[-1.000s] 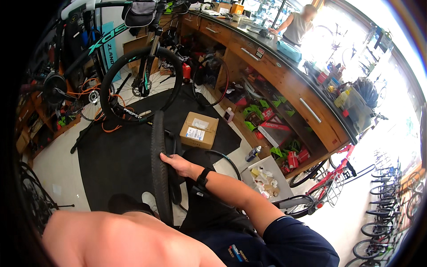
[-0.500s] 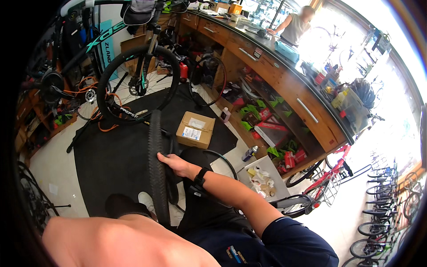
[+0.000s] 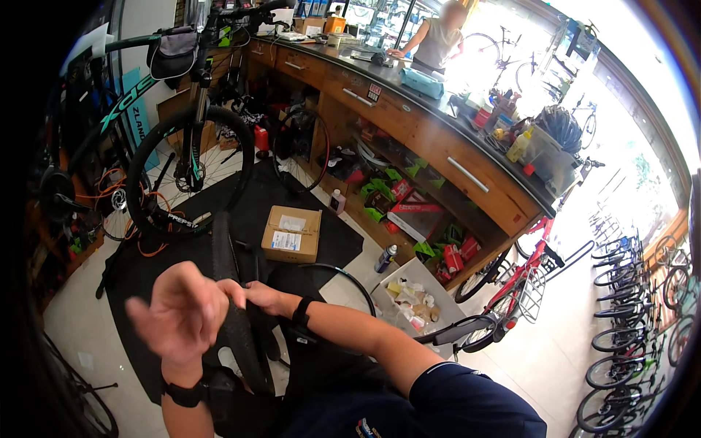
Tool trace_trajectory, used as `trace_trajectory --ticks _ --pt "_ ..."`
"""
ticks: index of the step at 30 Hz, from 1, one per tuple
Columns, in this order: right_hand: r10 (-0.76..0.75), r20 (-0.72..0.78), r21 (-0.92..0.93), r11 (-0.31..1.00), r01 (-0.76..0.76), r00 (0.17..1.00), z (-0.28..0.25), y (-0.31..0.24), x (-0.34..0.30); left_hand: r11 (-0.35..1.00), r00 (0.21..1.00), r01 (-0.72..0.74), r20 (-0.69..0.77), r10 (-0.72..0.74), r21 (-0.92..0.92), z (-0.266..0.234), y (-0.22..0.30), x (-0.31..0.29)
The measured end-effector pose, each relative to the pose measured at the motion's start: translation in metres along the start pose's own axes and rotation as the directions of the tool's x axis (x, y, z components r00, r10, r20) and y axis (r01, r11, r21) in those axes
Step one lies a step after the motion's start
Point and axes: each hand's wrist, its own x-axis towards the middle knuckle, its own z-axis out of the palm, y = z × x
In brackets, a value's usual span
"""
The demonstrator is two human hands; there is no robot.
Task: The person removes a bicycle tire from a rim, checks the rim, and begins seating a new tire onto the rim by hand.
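Note:
A black knobby bicycle tyre (image 3: pixel 226 252) stands upright in front of me, over the dark floor mat. My right hand (image 3: pixel 264 298) is closed at its right side, gripping the tyre; part of the grip is hidden. My left hand (image 3: pixel 182 310) is raised in front of the tyre's left side, its fingers apart and partly blurred. One of its digits reaches across the tread, close to the right hand's fingertips. No object shows in the left palm. Each wrist wears a black band.
A cardboard box (image 3: pixel 290 252) sits on the black mat (image 3: pixel 157 274). Beyond it stands a bicycle's front wheel (image 3: pixel 131 175). A spray can (image 3: pixel 385 259) and a white bin (image 3: pixel 387 299) of waste are to the right, below a wooden counter (image 3: pixel 431 146). Another person (image 3: pixel 440 40) stands behind it.
My left hand has come up from the lower left into the space before the tyre. The right hand still grips the tyre. The whole view has swung rightward.

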Motion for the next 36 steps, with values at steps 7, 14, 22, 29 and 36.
trace_trajectory --ticks 7,14,22,29,36 --pt "0.045 0.08 0.1 0.994 -0.053 0.996 0.015 -0.005 -0.001 0.383 0.827 0.543 -0.554 -0.093 0.747 -0.122 -0.056 -0.052" --pt "0.046 0.022 0.036 0.998 -0.046 0.999 0.013 -0.005 0.002 0.245 0.525 0.844 -0.826 -0.205 0.477 -0.187 -0.122 -0.098" --pt "0.047 0.051 0.046 0.998 -0.049 0.998 0.016 -0.008 -0.004 0.408 0.518 0.809 -0.842 -0.154 0.423 -0.18 -0.131 -0.088" --pt "0.048 -0.002 0.027 0.998 -0.048 0.999 0.011 -0.004 -0.009 0.256 0.532 0.826 -0.845 -0.057 0.502 -0.167 -0.137 -0.088" --pt "0.048 0.021 0.046 0.998 -0.049 0.999 0.004 0.006 -0.005 0.199 0.541 0.827 -0.841 -0.027 0.526 -0.161 -0.14 -0.088"
